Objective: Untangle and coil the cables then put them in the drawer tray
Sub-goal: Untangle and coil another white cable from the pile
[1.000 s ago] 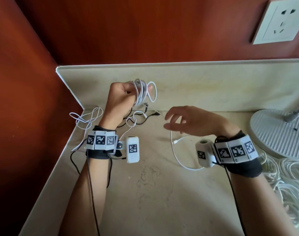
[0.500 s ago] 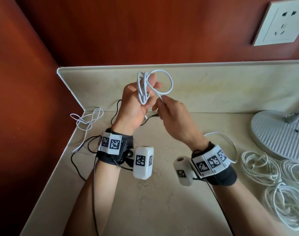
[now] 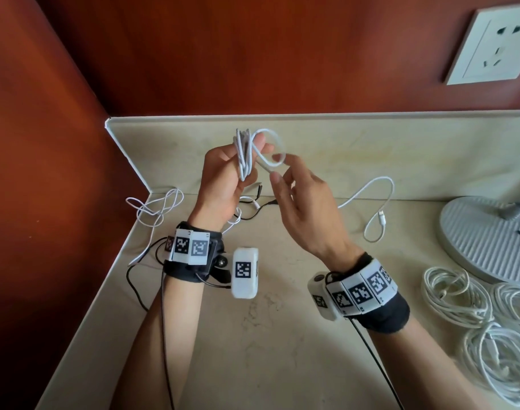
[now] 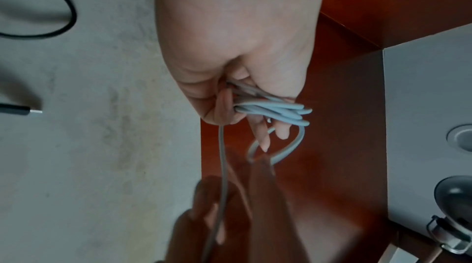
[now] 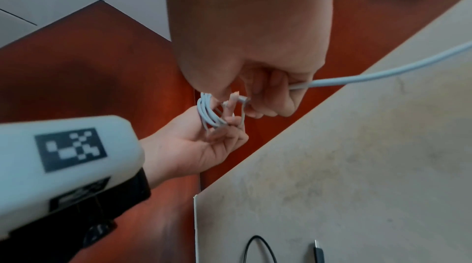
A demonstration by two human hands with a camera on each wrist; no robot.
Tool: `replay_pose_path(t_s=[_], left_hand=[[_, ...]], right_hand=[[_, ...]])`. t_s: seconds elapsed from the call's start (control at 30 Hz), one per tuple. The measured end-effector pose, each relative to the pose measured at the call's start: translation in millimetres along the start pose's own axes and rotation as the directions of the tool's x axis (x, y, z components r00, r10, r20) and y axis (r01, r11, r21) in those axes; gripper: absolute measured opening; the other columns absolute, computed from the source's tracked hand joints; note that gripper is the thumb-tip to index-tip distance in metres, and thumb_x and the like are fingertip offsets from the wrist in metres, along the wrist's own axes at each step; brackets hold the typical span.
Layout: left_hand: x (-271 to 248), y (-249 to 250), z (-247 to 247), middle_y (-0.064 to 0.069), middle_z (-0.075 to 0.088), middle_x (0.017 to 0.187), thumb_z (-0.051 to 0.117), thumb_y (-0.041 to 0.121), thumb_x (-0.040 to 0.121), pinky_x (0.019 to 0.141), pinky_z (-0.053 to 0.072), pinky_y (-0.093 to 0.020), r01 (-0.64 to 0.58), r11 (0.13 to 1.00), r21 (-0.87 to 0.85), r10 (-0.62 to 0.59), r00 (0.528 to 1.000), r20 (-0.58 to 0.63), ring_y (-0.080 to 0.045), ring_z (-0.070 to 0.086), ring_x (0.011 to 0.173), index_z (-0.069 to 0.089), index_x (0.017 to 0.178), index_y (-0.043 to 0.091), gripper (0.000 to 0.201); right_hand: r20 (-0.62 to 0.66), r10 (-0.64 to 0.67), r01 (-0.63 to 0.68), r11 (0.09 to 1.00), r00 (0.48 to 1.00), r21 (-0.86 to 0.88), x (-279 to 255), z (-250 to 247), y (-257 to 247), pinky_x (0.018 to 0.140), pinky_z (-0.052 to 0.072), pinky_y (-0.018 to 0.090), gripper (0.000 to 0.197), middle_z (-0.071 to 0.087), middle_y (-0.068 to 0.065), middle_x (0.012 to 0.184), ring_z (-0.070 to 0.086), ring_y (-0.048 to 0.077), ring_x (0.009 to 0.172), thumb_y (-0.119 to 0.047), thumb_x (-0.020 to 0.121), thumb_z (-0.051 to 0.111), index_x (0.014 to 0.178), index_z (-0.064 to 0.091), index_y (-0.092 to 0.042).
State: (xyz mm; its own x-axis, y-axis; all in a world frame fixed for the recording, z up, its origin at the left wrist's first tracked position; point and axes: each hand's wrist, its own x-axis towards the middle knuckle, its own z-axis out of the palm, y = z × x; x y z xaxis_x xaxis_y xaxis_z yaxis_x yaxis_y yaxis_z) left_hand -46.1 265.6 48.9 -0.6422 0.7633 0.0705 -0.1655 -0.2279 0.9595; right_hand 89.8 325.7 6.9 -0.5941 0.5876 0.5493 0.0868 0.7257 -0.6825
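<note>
Coiling is under way above the counter, with everything gathered around the white cable. The left hand is gripping a bundle of finished loops, fingers curled round them and holding them upright, probably so the turns are staying stacked and are not slipping apart while more cable is being added. The right hand is working just beside the bundle, its fingertips pinching the free run of the same cable and guiding a fresh loop toward the left hand's fingers; the right wrist view is showing the strand passing through that pinch. Beyond the right hand, the cable's loose tail is trailing down to the counter, its plug end lying well apart from the bundle, so several turns seem to be left. Below the bundle, a black cable and a second white cable are lying tangled near the corner. To the far right of the bundle, coiled white cables are sitting by a lamp base. No drawer tray is showing in any view.
</note>
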Motion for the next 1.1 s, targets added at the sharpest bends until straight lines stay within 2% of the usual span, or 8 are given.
replay_pose_path(t_s=[0.13,0.27,0.33,0.5,0.57,0.7,0.87,1.1], left_hand=[[-3,5,4,0.000,0.076,0.079,0.069,0.032,0.079,0.056,0.013,-0.030,0.010,0.999,-0.051,-0.006,0.997,0.073,-0.017,0.020,0.061,0.075,0.058,0.027,0.023],[0,3,-1,-0.003,0.074,0.079,0.071,0.026,0.089,0.048,0.019,-0.022,0.026,0.999,0.027,-0.027,0.999,0.032,-0.018,0.022,0.061,0.077,0.060,0.025,0.031],[2,1,-2,-0.015,0.063,0.081,0.074,0.026,0.091,0.045,0.025,-0.019,0.041,0.997,0.063,-0.042,0.999,0.015,-0.016,0.026,0.061,0.077,0.061,0.023,0.030],[2,-2,-4,-0.011,0.024,0.083,0.070,0.018,0.097,0.050,0.027,-0.020,0.048,0.997,0.052,-0.050,0.998,0.032,-0.013,0.023,0.059,0.078,0.085,0.013,0.016],[1,-1,-4,-0.011,0.037,0.090,0.067,0.017,0.099,0.054,0.030,-0.019,0.053,0.998,0.045,-0.055,0.998,0.034,-0.011,0.027,0.060,0.081,0.099,0.013,0.015],[-4,6,0,-0.009,0.039,0.112,0.072,0.043,0.081,0.059,0.032,-0.019,0.057,0.998,0.008,-0.057,0.996,0.063,-0.007,0.034,0.066,0.084,0.082,0.024,0.022],[-2,2,-2,-0.008,0.046,0.084,0.078,0.037,0.084,0.065,0.033,-0.025,0.075,0.997,-0.022,-0.073,0.994,0.083,-0.012,0.042,0.072,0.074,0.068,0.021,0.023],[-3,0,-4,0.012,0.071,0.085,0.063,0.046,0.090,0.088,0.045,-0.025,0.064,0.998,0.029,-0.068,0.987,0.145,-0.002,0.062,0.085,0.081,0.098,0.026,0.028]], right_hand=[[-0.002,-0.021,0.021,1.000,1.000,-0.019,-3,6,1,0.058,0.039,0.038,0.037,0.048,-0.007,0.079,0.043,0.013,0.057,-0.027,0.111,0.042,0.147,0.047,-0.017],[-0.189,0.046,-0.028,0.995,0.981,0.094,-2,0,-5,0.052,0.034,0.030,0.034,0.053,-0.004,0.078,0.049,0.013,0.050,-0.027,0.109,0.049,0.139,0.039,-0.013],[-0.164,-0.014,0.021,0.999,0.986,0.039,-1,-5,-8,0.051,0.040,0.031,0.041,0.052,-0.008,0.082,0.050,0.013,0.052,-0.022,0.108,0.051,0.145,0.038,-0.016],[-0.131,-0.099,0.097,0.995,0.986,-0.025,-3,-6,-5,0.056,0.047,0.036,0.035,0.054,-0.030,0.105,0.049,0.015,0.055,-0.011,0.107,0.048,0.141,0.054,-0.014],[-0.142,-0.098,0.099,0.995,0.985,0.001,-1,-6,-2,0.055,0.046,0.040,0.038,0.060,-0.014,0.107,0.046,0.018,0.054,-0.009,0.106,0.047,0.143,0.055,-0.012],[-0.157,-0.093,0.109,0.989,0.983,0.098,1,-5,1,0.054,0.041,0.033,0.045,0.049,-0.001,0.096,0.041,0.016,0.055,0.000,0.103,0.050,0.147,0.054,-0.007],[-0.110,0.005,0.029,0.951,0.994,0.309,4,-3,0,0.055,0.031,0.020,0.038,0.049,0.002,0.095,0.034,0.012,0.050,0.001,0.105,0.047,0.138,0.063,-0.010],[-0.045,0.032,-0.018,0.958,0.999,0.287,4,10,-2,0.058,0.035,0.020,0.040,0.050,-0.006,0.096,0.039,0.012,0.054,-0.003,0.105,0.050,0.140,0.065,-0.015]])
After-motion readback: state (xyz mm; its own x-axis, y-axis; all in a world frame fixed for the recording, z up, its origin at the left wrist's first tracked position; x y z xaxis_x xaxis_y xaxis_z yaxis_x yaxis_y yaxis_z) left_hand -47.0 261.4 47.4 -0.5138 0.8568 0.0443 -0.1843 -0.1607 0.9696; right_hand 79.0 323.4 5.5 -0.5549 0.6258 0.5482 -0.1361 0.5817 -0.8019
